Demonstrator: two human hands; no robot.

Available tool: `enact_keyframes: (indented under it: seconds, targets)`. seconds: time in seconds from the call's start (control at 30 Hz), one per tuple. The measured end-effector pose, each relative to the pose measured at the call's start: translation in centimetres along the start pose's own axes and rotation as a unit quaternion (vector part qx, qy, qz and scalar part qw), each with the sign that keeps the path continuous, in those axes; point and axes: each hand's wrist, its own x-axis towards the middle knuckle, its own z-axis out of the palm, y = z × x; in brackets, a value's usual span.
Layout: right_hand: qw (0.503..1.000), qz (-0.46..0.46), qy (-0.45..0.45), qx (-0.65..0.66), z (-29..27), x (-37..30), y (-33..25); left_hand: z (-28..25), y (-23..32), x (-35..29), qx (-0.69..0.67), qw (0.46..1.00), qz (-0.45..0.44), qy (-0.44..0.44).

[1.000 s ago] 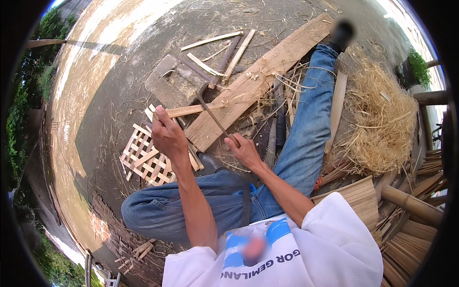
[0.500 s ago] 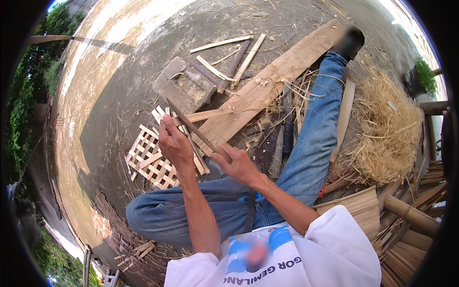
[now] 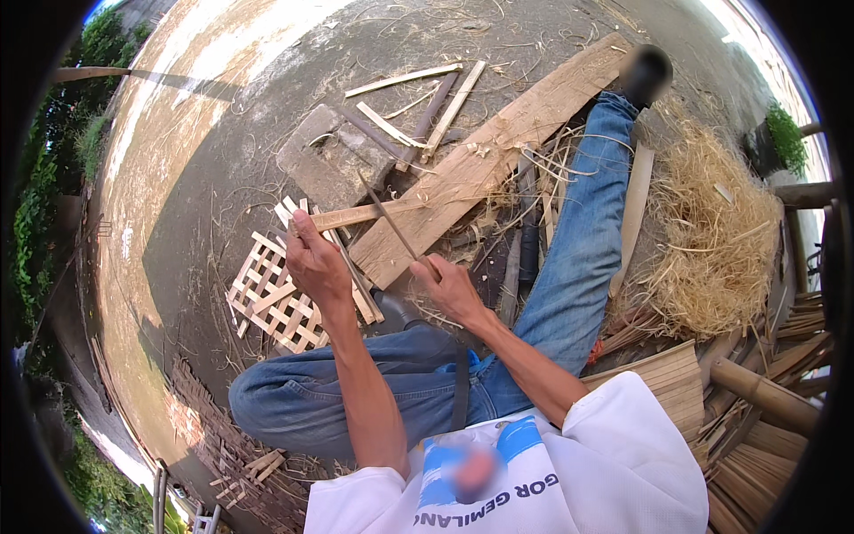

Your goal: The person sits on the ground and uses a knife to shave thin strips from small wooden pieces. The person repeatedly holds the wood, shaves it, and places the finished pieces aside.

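From afar I grip a flat tan wooden strip (image 3: 351,216) in the left hand (image 3: 318,265), a slim dark-bladed knife (image 3: 386,214) in the right hand (image 3: 452,291), beside the long brown plank (image 3: 503,138).

The wooden strip (image 3: 345,217) is pale tan, narrow and flat, with straight edges; its near end sits gripped in the fingers of the left hand (image 3: 318,264), and its length runs rightward, nearly level across the view, to a far end that overlaps the broad plank (image 3: 503,142); the knife (image 3: 400,234) has a long, slim, dark blade and is held by its handle in the right hand (image 3: 452,290); its blade slants up and leftward, crossing over the strip, its tip beyond the strip's far edge; whether blade and strip touch cannot be told.
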Motion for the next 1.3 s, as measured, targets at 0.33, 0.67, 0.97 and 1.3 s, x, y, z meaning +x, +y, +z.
enact_keyframes:
  seconds: [0.33,0.67,0.97,1.3]
  targets:
    - [0.974,0.177,0.028,0.138,-1.1,1.1,7.1,-0.3,-0.2,0.1,-0.01,1.0,-0.007,-0.012]
    - [0.997,0.058,-0.012,0.054,-0.4,-0.7,1.4,0.0,-2.1,0.9,-0.056,0.998,0.025,-0.016]
    - [0.999,0.004,0.025,0.019,0.3,-0.4,-1.7,0.6,-1.7,0.4,-0.124,0.991,0.041,0.0]
    - [0.999,-0.019,0.04,-0.03,0.7,0.3,1.1,0.9,-1.8,0.9,-0.147,0.989,0.02,-0.001]
